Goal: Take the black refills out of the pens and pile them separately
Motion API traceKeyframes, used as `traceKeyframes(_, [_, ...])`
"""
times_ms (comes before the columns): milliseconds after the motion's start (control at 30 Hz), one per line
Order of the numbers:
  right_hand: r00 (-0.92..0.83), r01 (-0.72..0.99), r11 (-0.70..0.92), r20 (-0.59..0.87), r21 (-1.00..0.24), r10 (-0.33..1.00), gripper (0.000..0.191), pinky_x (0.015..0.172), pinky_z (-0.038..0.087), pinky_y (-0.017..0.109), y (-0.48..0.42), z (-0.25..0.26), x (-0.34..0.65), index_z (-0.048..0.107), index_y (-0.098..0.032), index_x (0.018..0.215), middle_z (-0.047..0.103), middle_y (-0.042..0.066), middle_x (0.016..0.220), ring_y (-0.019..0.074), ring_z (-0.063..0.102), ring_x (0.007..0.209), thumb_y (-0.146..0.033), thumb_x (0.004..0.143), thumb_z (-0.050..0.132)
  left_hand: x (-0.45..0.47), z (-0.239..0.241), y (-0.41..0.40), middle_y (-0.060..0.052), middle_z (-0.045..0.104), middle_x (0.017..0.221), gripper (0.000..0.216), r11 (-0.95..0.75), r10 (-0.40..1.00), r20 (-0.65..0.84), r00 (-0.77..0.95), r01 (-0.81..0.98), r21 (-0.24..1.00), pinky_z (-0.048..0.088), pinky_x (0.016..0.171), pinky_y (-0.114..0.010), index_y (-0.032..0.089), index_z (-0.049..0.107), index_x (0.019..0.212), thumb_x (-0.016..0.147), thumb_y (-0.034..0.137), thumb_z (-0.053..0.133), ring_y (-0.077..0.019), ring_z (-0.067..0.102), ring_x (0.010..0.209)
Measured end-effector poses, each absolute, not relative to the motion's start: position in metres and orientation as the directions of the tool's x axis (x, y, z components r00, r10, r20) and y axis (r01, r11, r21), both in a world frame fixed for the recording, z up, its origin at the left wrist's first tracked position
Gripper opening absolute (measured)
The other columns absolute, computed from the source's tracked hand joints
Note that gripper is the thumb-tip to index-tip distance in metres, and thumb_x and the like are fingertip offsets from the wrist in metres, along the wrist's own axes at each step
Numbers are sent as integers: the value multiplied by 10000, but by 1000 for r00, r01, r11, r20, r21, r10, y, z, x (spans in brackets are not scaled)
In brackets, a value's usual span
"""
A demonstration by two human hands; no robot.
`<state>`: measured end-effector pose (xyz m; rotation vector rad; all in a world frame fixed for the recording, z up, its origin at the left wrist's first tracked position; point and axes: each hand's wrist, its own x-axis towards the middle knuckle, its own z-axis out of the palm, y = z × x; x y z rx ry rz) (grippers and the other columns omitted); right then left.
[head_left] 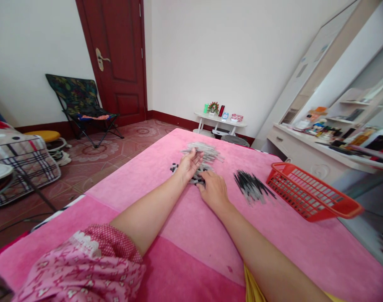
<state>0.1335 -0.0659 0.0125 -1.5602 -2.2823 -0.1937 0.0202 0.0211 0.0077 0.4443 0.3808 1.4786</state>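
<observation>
My left hand [190, 165] is turned palm up over the pink cloth, its fingers curled and the thumb closed against a thin grey stick. Just beyond it lies a loose heap of thin, translucent grey sticks [212, 152], resembling pen barrels. My right hand [214, 188] reaches down, palm below, with thumb and forefinger apart at a heap of small black and grey cap-like pieces [197, 178]. Both hands partly cover that heap. Further right, a bundle of sticks with black ends [252, 186] rests on the cloth.
An orange-red plastic basket [313, 191] stands at the right edge of the pink-covered table [166, 167]. Behind it is a cluttered dresser [323, 151]. A low white stand [221, 119] is by the wall. A folding chair [81, 98] sits left, near the door [115, 54].
</observation>
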Motion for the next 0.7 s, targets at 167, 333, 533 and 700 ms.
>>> traceKeyframes(167, [-400, 897, 440, 371, -28, 838, 252, 784, 335, 342, -67, 12, 133, 620, -260, 1055, 599, 67, 976, 230, 521, 965, -223, 811, 571, 20, 7, 21, -22, 676, 752, 137, 49, 997, 25, 73, -852, 521, 496, 641, -199, 146, 623, 877, 796, 256, 641, -106, 652, 703])
traceKeyframes(333, [-399, 894, 446, 394, -34, 828, 175, 769, 332, 342, -63, 10, 131, 635, -243, 984, 616, 58, 928, 227, 539, 935, -289, 825, 580, 20, 5, 23, -28, 677, 753, 150, 35, 995, 65, 81, -849, 527, 500, 637, -197, 141, 626, 895, 797, 255, 640, -111, 654, 713])
traceKeyframes(533, [-317, 912, 395, 417, -112, 852, 136, 754, 350, 315, -59, 7, 132, 606, -196, 896, 654, 57, 917, 209, 572, 895, -267, 784, 635, 22, 6, 21, -25, 673, 762, 162, 36, 996, 51, 77, -832, 554, 492, 647, -199, 149, 626, 892, 785, 267, 655, -113, 654, 728])
traceKeyframes(700, [-257, 894, 381, 424, -237, 868, 112, 721, 373, 281, -55, 1, 137, 596, -209, 879, 675, 8, 865, 172, 601, 817, -212, 773, 631, 23, 7, 19, -26, 677, 762, 125, 47, 996, 40, 83, -828, 558, 488, 645, -197, 149, 621, 868, 793, 247, 643, -109, 653, 712])
